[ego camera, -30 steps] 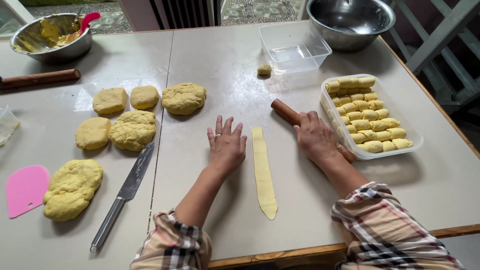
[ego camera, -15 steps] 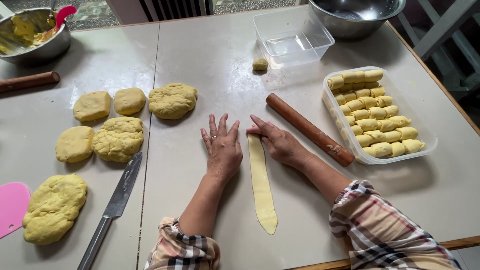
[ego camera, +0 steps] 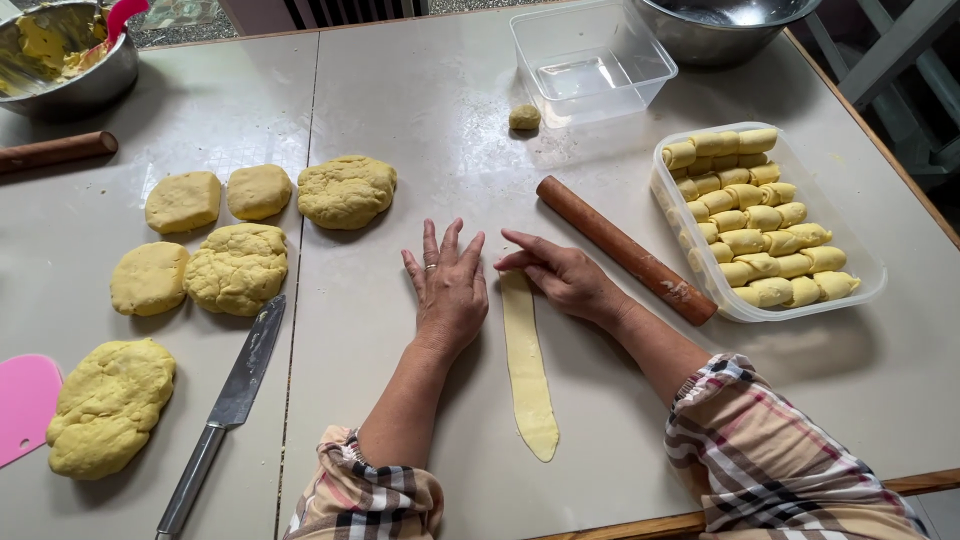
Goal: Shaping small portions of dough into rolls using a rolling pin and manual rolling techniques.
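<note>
Yellow dough lumps (ego camera: 237,268) and a knife (ego camera: 232,392) fill the frame's left on the desk (ego camera: 400,90). At centre, the left hand (ego camera: 448,290) lies flat, fingers spread, holding nothing. Just right, the dough strip (ego camera: 527,365) runs toward the lower edge; the right hand (ego camera: 563,277) seems to press its top end, fingers extended. Farther right lie a rolling pin (ego camera: 625,249) and a tray of rolls (ego camera: 866,262).

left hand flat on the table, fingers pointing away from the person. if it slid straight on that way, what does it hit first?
Probably nothing soon: ahead of the left hand is bare table. The small dough ball lies slightly right of that line, the dough lump well left, so likely a miss.
</note>
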